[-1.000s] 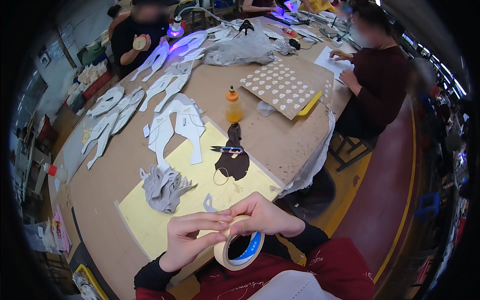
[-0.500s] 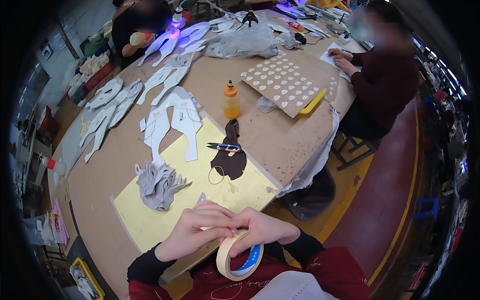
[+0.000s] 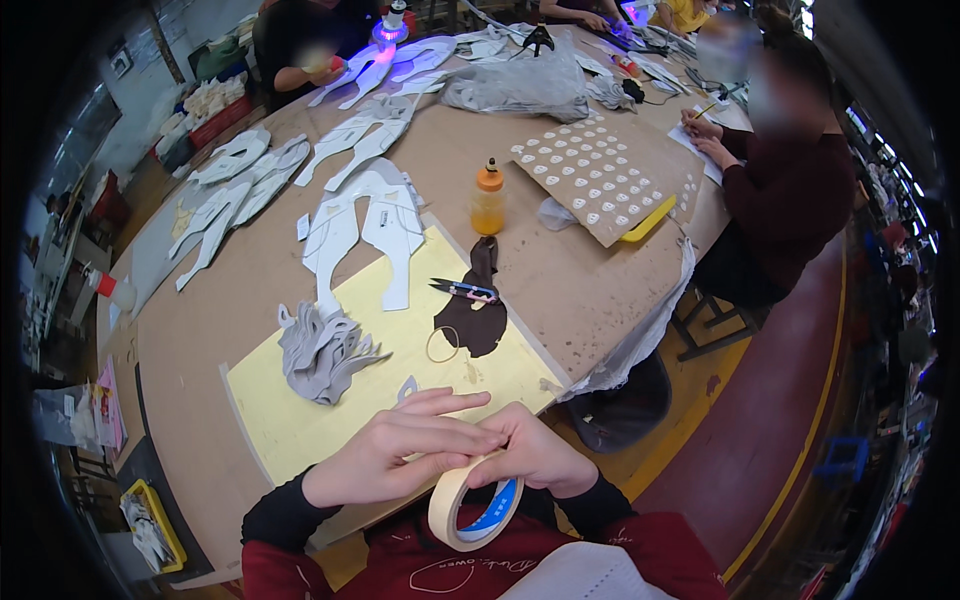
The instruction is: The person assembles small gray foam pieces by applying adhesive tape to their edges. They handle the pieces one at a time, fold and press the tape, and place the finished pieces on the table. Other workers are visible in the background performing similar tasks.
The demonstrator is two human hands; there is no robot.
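Workroom table: brown covering lies under our things, with a yellow sheet along the near edge.
Masking tape roll: this roll is held up just off the table's near edge, blue-lined inside.
Right hand: our right hand grips the roll's upper rim, thumb over it, fingers bent behind.
Left hand: our left hand is half open, index finger raised, thumb meeting the right fingertips; whether it pinches the tape's end, we cannot tell.
Progress: we see no strip drawn off the roll, so we judge the unwinding barely begun, if at all; how much is left we cannot tell.
Yellow basket: off the table's near left corner, this basket holds pale pieces.
Grey stack: ruffled grey pieces lie toward the sheet's left corner, touched by neither hand.
Squeeze bottle: beyond the sheet's far corner, an orange-capped bottle holds orange-yellow liquid.
Red crate: past the table's left edge, this crate is heaped with whitish material.
Plastic bag: near the table's far edge, a clear bag lies crumpled, contents unclear.
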